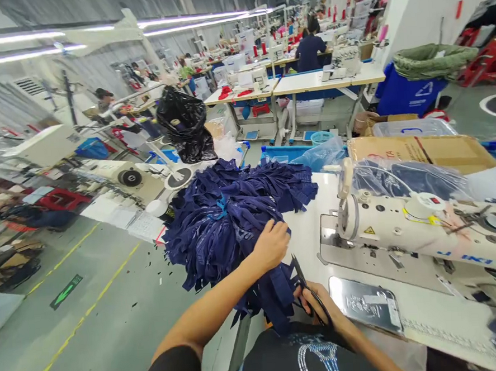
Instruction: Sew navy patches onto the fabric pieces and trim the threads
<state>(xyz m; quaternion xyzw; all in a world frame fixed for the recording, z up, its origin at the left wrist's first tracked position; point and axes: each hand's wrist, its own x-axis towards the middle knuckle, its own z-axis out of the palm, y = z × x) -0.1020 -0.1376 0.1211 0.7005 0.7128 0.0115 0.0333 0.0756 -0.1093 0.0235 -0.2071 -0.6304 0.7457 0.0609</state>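
Note:
A large heap of navy fabric strips (208, 227) lies at the left end of the white sewing table, with a light-blue tie (221, 208) around part of it. My left hand (272, 244) is at the right side of the heap, its fingers curled on the navy fabric; the exact grip is partly hidden. In my right hand (316, 303) is a pair of black-handled scissors (299, 273), blades pointing up and away from me. Several navy strips (280, 292) hang down over the table's near edge, beside the scissors.
A white sewing machine (401, 221) stands on the right, with a phone-like shiny dark slab (364, 304) in front of it. Behind are a cardboard box (431, 152) and a black plastic bag (185, 122). Another machine (121, 176) is at left. A person (310, 47) sits farther off.

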